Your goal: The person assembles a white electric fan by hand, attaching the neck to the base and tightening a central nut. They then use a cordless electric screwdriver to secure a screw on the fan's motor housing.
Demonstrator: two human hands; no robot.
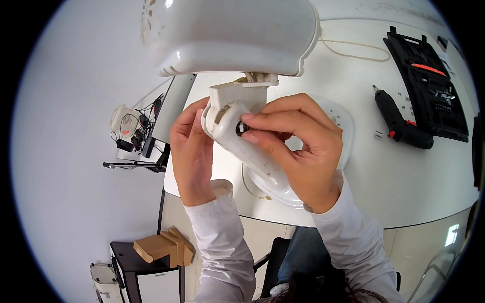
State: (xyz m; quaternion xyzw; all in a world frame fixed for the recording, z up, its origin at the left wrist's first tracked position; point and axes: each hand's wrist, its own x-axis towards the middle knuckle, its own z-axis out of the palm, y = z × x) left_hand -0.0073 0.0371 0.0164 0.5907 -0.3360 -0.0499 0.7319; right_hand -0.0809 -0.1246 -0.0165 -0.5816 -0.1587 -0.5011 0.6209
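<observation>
A white appliance stands on the table, its bulky rounded head (242, 38) joined to a sloping neck (255, 156) by a hinged joint (235, 96). Between thumb and fingertips, my right hand (303, 144) pinches a small black knob (241, 128) on the near side of the joint. My left hand (192, 146) is closed against the joint's left side, some of its fingers hidden behind the white plastic. The round white base (343, 131) shows partly behind my right hand.
At the right, a black cordless screwdriver (396, 116) lies beside loose screws and an opened black tool case (429, 86). A pale cord (364, 58) loops across the white table (358, 197). Tangled black cables (144, 123) lie at left; cardboard boxes (164, 247) sit on a low cabinet.
</observation>
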